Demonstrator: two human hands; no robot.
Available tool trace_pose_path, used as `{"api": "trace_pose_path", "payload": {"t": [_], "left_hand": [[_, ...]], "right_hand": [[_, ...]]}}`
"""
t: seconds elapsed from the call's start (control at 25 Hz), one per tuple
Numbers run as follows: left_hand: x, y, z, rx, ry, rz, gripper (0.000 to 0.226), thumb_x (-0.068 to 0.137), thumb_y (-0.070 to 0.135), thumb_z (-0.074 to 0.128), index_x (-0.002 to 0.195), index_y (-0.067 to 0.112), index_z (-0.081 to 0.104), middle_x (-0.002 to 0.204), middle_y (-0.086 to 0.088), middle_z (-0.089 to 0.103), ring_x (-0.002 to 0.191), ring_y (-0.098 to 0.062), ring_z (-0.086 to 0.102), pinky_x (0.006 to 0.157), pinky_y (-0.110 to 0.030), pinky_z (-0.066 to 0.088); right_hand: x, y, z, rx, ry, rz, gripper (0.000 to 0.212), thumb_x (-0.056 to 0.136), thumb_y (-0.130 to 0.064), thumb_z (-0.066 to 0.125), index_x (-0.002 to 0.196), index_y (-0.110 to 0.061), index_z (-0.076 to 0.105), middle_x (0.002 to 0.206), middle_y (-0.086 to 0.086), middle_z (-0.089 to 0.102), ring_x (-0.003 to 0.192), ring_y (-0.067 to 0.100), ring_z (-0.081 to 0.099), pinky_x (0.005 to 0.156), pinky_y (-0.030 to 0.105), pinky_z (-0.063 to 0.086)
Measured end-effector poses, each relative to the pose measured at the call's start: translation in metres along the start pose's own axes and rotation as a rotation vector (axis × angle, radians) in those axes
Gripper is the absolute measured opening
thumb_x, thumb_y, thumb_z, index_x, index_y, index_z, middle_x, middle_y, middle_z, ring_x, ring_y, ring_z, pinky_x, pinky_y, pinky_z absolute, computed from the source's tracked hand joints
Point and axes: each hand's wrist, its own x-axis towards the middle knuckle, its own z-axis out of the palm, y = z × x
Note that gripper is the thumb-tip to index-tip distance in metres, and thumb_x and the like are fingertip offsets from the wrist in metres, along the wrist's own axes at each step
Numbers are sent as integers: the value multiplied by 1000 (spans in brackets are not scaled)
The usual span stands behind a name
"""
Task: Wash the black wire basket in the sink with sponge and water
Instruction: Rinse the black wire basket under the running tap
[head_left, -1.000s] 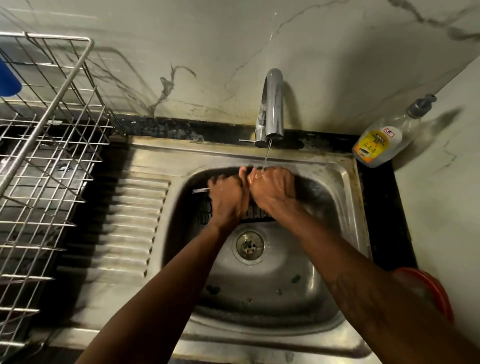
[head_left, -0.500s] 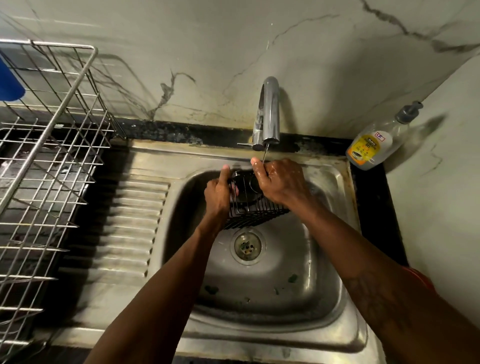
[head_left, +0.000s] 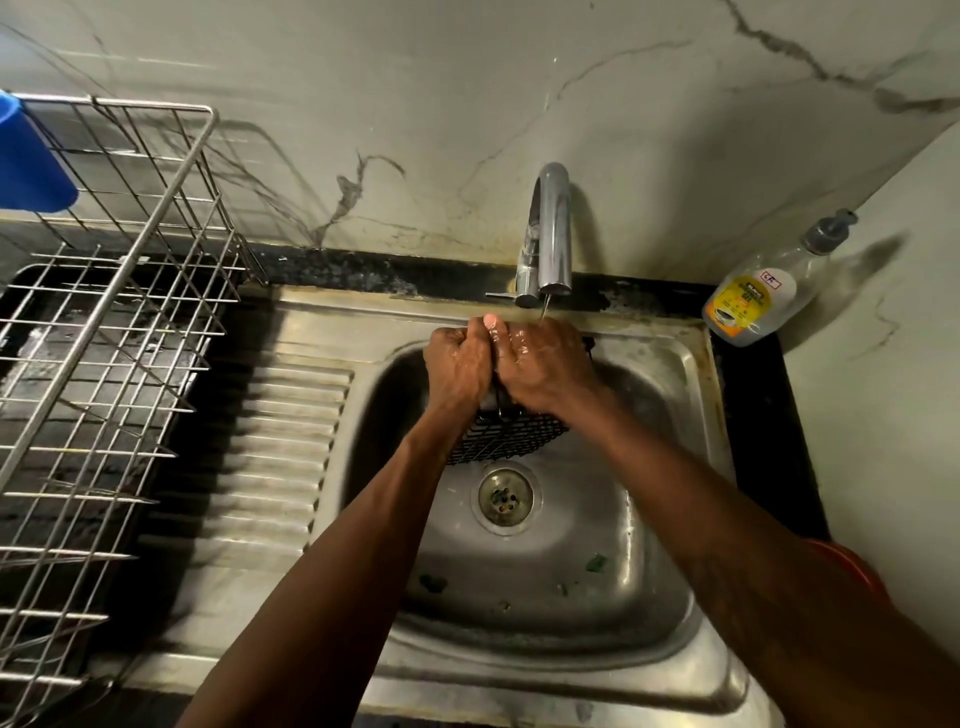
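The wire basket (head_left: 506, 439) sat in the sink (head_left: 691, 519) just under the fingers (head_left: 519, 343) of both hands, with the drain (head_left: 505, 497) nearer the person than they were. The faucet (head_left: 550, 234) rose just behind the fingers. The dish rack (head_left: 104, 364) stood well to their left and the soap bottle (head_left: 763, 291) to their right.

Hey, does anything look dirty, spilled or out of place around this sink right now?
A few green scraps lie loose on the floor of the sink, below the drain. Dark grime stains the wall joint behind the faucet. Otherwise nothing stands out: both hands hold the black wire basket under a thin stream.
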Motion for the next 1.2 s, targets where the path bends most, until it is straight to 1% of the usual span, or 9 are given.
{"api": "trace_pose_path", "payload": {"t": [0.16, 0.24, 0.36, 0.48, 0.72, 0.88, 1.0, 1.12, 1.2], "left_hand": [[-12, 8, 14, 36, -65, 80, 51, 100, 31, 55, 51, 15, 52, 40, 7, 46, 38, -9, 42, 42, -23, 38], [-11, 14, 17, 66, -46, 65, 48, 98, 20, 55, 50, 16, 50, 37, 9, 45, 36, -5, 40, 42, -23, 39], [2, 11, 6, 63, -15, 15, 45, 97, 24, 57, 53, 16, 53, 46, 4, 50, 43, -12, 46, 46, -25, 42], [7, 1, -9, -20, 49, -78, 37, 89, 27, 59, 54, 15, 57, 53, -3, 52, 52, -15, 49, 53, -32, 46], [5, -8, -23, -93, 50, -112, 32, 85, 24, 64, 58, 10, 54, 55, -8, 46, 51, -16, 42, 51, -31, 40], [9, -16, -27, -65, 115, -160, 42, 87, 20, 61, 49, 21, 44, 43, 7, 41, 41, -9, 35, 46, -25, 34], [15, -14, -26, -50, 166, -186, 38, 89, 17, 59, 53, 20, 47, 40, 10, 42, 37, -4, 35, 48, -23, 37], [6, -1, -13, -75, 175, -136, 33, 91, 16, 59, 59, 14, 54, 50, 5, 53, 39, -1, 47, 45, -21, 43], [-4, 4, -1, -84, 148, -97, 31, 94, 15, 59, 63, 13, 56, 55, 3, 58, 41, 1, 52, 44, -15, 43]], "right_hand": [[43, 21, -18, 42, -445, 397, 49, 109, -45, 32, 117, -10, 65, 87, 14, 63, 71, 19, 57, 78, 40, 52], [45, 12, -9, 29, -280, 571, 53, 107, -49, 35, 121, -8, 65, 94, 15, 66, 83, 28, 66, 77, 39, 54], [18, -2, 0, 128, 91, 223, 49, 107, -45, 34, 100, -12, 70, 90, 11, 72, 81, 26, 70, 72, 38, 58], [-3, 2, -6, -17, -52, -130, 37, 108, -39, 34, 109, -24, 68, 100, 3, 71, 90, 23, 65, 88, 42, 49], [39, -16, -2, -151, -312, 328, 60, 107, -55, 26, 115, -10, 65, 120, 18, 64, 115, 35, 60, 96, 45, 43], [18, -12, 7, -54, 109, 87, 35, 107, -36, 46, 95, -14, 71, 84, 7, 68, 82, 25, 68, 71, 34, 49], [-23, 17, 13, 58, 209, -241, 18, 100, -24, 61, 105, -14, 75, 105, 5, 76, 102, 20, 69, 97, 39, 52], [-59, 54, 13, 160, -130, 163, 35, 98, -52, 54, 84, -35, 80, 84, -19, 75, 73, -16, 63, 82, 8, 43], [-48, 38, 2, 134, -135, 310, 40, 105, -35, 37, 104, -22, 75, 91, -3, 76, 64, -15, 57, 94, 14, 38]]}}
